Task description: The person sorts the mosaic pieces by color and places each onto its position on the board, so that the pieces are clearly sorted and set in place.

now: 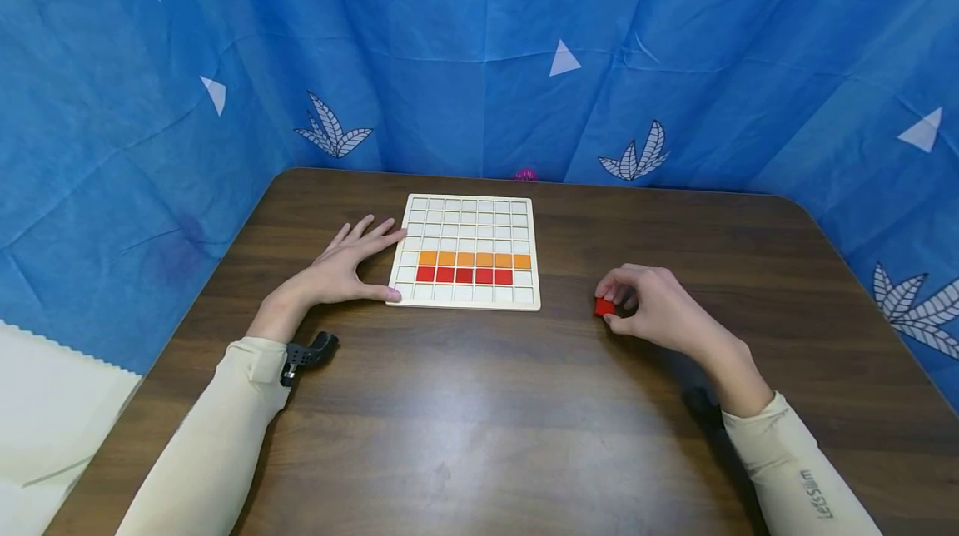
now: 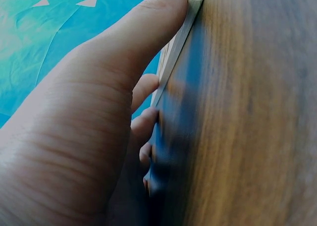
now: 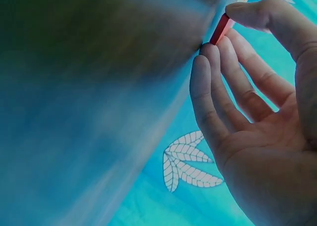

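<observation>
A pale square grid board (image 1: 472, 300) lies flat on the table, with several orange tiles (image 1: 465, 259) in one row. Directly below them, toward the near side, is a row of red tiles (image 1: 464, 275); the cell at its right end is bare. My left hand (image 1: 340, 271) spreads along the board's left edge, thumb at the near corner and index finger on the rim higher up. To the right of the board, my right hand (image 1: 659, 307) pinches a small red tile (image 1: 603, 306) between thumb and fingers, low over the table. The right wrist view shows this tile (image 3: 221, 29) edge-on.
The dark wooden table (image 1: 449, 419) has rounded far corners. A blue curtain (image 1: 449, 53) with leaf and triangle prints hangs behind and beside it. A black wrist mount (image 1: 307, 355) sits on the left sleeve, near the tabletop. White cloth (image 1: 52, 411) hangs at the left.
</observation>
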{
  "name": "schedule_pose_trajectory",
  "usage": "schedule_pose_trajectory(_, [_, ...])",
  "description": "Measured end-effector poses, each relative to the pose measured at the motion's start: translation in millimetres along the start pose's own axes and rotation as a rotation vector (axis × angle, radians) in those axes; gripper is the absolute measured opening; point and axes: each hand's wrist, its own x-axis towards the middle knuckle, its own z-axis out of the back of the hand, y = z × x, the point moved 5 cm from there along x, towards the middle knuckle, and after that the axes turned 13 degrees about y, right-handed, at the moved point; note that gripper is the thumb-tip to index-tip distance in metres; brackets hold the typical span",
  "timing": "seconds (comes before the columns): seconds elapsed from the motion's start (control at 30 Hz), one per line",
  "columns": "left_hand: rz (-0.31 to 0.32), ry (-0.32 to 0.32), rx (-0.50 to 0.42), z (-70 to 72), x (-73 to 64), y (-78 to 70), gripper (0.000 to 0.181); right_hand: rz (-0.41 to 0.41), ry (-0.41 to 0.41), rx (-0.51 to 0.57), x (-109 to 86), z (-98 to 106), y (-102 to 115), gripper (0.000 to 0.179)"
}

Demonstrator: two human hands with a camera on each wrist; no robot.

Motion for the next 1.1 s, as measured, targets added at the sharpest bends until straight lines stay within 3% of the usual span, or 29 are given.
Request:
schedule_pose_trajectory(0.47, [-0.005, 0.008, 0.006, -0.8, -2.4, -3.1, 0.107, 0.008, -0.013, 0.061, 53.6, 6.5, 18.5, 0.030])
schedule_pose_trajectory(0.83, [-0.004, -0.007, 0.003, 3.4, -1.5, -3.5, 0.106, 0.032, -0.020, 0.078, 70.3, 8.7, 28.5, 0.030])
schedule_pose_trajectory(1.1, [0.001, 0.004, 0.011, 0.6, -1.0, -3.0, 0.106, 0.085, 0.010, 0.072, 88.1, 1.1, 49.0, 0.031])
